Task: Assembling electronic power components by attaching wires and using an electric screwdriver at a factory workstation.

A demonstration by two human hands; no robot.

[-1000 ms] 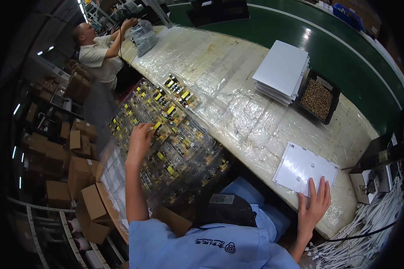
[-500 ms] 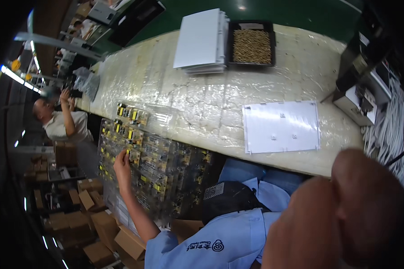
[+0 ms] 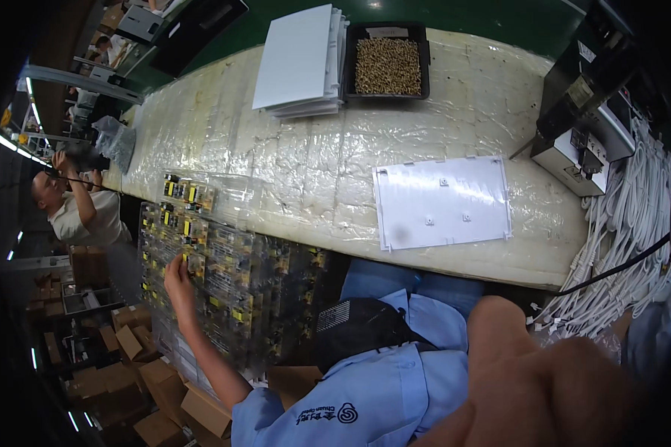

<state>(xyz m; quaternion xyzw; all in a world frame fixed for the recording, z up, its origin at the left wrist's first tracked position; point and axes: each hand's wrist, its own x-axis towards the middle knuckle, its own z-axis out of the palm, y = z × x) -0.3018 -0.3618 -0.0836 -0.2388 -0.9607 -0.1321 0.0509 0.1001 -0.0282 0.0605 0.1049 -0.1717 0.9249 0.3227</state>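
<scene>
The fingers (image 3: 176, 268) of the left hand (image 3: 177, 284) are bent close together, left of the frame's centre, their tips at a circuit board (image 3: 194, 264) with yellow parts; whether they pinch it is too small to tell. More boards of this kind fill the stacked clear plastic trays (image 3: 235, 249) around the hand, reaching up beside the edge of the tabletop (image 3: 298, 160). At the lower right, bare skin of the right arm (image 3: 544, 380) looms close to the camera; its hand cannot be made out, so I cannot tell how those fingers stand.

Right of centre, a white panel (image 3: 440, 201) with three small square fittings lies flat on the tabletop. At the top centre, a stack of white panels (image 3: 294, 56) sits just beside a black bin (image 3: 350, 83) of small brass-coloured pieces (image 3: 388, 67). Near the right edge, a boxy device (image 3: 574, 160) stands by a heap of white cables (image 3: 622, 223).

At the left, a co-worker (image 3: 89, 216) in a pale shirt has both arms raised near a grey plastic bag (image 3: 114, 141); open cardboard boxes (image 3: 160, 384) crowd the lower left.
</scene>
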